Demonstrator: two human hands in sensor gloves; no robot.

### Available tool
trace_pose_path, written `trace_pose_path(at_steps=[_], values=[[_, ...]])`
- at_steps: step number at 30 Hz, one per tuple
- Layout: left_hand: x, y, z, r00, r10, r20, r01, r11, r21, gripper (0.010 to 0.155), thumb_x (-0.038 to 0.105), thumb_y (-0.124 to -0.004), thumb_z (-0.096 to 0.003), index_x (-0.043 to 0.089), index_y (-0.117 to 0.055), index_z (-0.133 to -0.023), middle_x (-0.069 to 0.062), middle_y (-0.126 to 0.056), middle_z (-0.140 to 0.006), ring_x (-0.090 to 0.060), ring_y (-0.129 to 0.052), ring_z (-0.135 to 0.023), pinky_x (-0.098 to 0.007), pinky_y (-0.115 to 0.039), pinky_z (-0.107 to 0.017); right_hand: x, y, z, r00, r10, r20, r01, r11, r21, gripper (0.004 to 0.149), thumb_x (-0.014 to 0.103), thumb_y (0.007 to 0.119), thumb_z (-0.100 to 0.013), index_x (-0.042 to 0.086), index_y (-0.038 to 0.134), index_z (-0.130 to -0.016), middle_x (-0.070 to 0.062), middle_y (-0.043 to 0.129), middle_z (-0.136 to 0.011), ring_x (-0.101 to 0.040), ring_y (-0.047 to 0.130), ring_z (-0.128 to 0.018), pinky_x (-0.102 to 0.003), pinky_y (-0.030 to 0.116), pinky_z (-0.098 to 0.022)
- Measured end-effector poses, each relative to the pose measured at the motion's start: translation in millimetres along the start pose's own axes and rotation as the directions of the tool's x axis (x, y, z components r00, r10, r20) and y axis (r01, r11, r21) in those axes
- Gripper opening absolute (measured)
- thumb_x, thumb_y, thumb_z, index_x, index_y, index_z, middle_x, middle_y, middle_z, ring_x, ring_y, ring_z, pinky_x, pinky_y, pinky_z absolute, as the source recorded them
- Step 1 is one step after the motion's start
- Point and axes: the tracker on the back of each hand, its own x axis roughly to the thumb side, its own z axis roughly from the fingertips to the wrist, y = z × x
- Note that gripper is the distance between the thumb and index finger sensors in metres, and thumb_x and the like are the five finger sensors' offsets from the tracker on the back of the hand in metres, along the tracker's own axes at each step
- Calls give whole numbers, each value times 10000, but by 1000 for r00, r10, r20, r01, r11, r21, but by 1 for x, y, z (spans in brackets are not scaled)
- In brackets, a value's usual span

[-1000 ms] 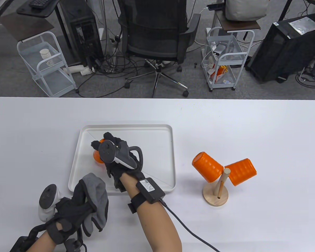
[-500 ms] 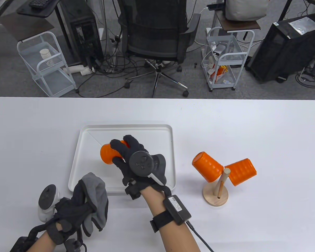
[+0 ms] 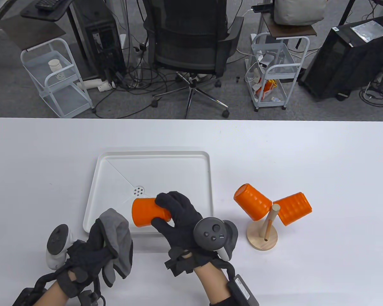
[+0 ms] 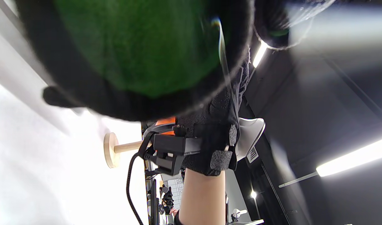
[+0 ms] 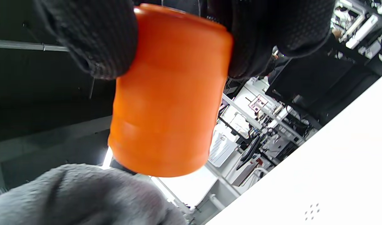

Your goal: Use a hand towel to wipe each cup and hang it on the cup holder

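My right hand (image 3: 166, 212) grips an orange ribbed cup (image 3: 145, 212) (image 5: 169, 93) on its side, lifted over the near edge of the white tray (image 3: 191, 156). The cup points left, toward the grey hand towel (image 3: 118, 236) (image 5: 78, 197) bunched in my left hand (image 3: 95, 248) at the front left of the table. To the right stands the wooden cup holder (image 3: 262, 237) (image 4: 114, 150), with two more orange cups (image 3: 252, 202) (image 3: 293, 208) hanging on its pegs. In the left wrist view my own glove blocks most of the frame.
The tray has a small drain (image 3: 138, 191) near its middle. Beyond the far table edge stand an office chair (image 3: 191, 38), two white wire carts (image 3: 56, 76) (image 3: 273, 68) and computer towers on the floor.
My right hand lifted the orange cup from the tray's left middle and carried it toward me, close to the towel. The left hand stayed put.
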Motion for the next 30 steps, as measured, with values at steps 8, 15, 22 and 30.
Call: trace_pose_path(at_steps=[8,15,22,30], values=[[-2,-2,-1,1000,0,4,0,1000,-17,791,595,-690,-520,425,-98,-1016,78,-224,-1205,-329,-827,-834,-602,-665,-659,-18,18,16,977,-208,-49,210,977,35,668,482,834,-436,350,526,-1013,-229,664,-1021,-410,872,-728,-577,730,-596],[-5,-9,-3,1000,17,24,-15,997,-81,808,643,-678,-507,368,-156,-1060,102,-334,-1228,-379,-822,-880,-621,-661,-657,-21,23,27,953,-294,-76,298,953,57,692,486,837,-433,319,516,-1024,-229,664,-1010,-407,874,-717,-578,732,-586],[-9,-14,-5,995,70,71,-59,988,-139,820,742,-513,-451,312,-304,-1117,63,-388,-1247,-447,-803,-904,-652,-651,-645,-20,31,34,937,-335,-100,344,934,101,755,498,836,-431,213,497,-1043,-235,650,-993,-401,879,-700,-577,740,-572],[-9,-15,-5,998,15,57,-4,983,-182,897,805,-433,-384,294,-463,-1121,59,-521,-1231,-467,-825,-891,-659,-666,-630,-13,42,38,950,-301,-85,312,932,185,770,515,838,-422,169,509,-1027,-238,668,-957,-389,908,-662,-562,771,-547]])
